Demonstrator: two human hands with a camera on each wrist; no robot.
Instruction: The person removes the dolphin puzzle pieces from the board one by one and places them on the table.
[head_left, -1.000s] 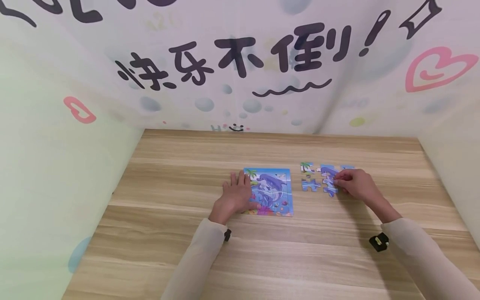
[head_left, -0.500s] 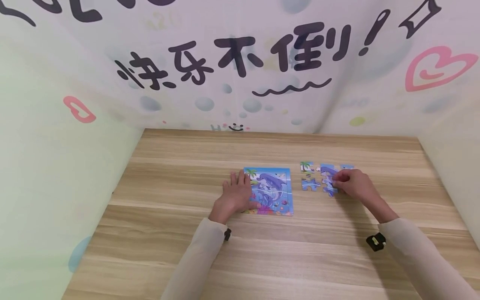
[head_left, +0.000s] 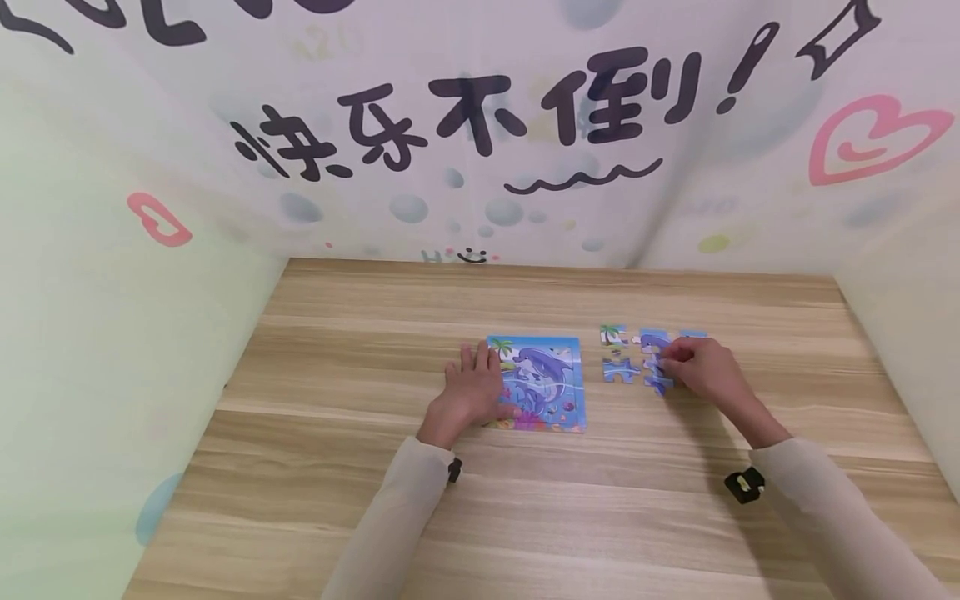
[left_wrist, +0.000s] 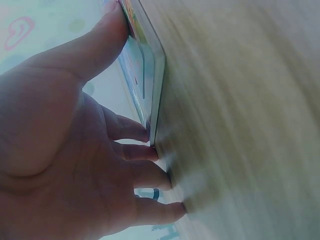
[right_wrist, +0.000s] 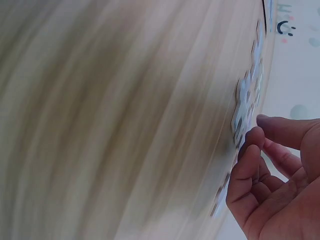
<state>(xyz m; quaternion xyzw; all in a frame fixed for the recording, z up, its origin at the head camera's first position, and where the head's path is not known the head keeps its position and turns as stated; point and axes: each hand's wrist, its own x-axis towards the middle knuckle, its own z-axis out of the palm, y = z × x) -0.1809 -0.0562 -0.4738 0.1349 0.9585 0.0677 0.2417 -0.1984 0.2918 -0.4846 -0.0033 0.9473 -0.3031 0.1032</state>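
A square dolphin puzzle board point(head_left: 551, 400) lies flat on the wooden table, its picture showing. My left hand point(head_left: 467, 396) rests over the board's left side, fingers straight and spread. In the left wrist view the thumb point(left_wrist: 107, 42) lies at the board's edge point(left_wrist: 159, 75), and the fingertips reach the tabletop. To the right, my right hand point(head_left: 708, 367) pinches at a purple-blue puzzle piece point(head_left: 652, 383) with thumb and forefinger. Its fingers are curled in the right wrist view, low beside the pieces point(right_wrist: 242, 102); the exact contact is partly hidden.
Other loose pieces lie close by: a palm-tree piece point(head_left: 612, 335), a blue piece point(head_left: 621, 370), a dolphin piece point(head_left: 654, 340) and one point(head_left: 693, 334) partly behind the right hand. A printed cloth wall point(head_left: 480, 208) rises behind the table point(head_left: 375, 500).
My right hand has shifted slightly left, and the purple-blue piece at its fingertips has slid a little left too. The left hand and the board have stayed in place.
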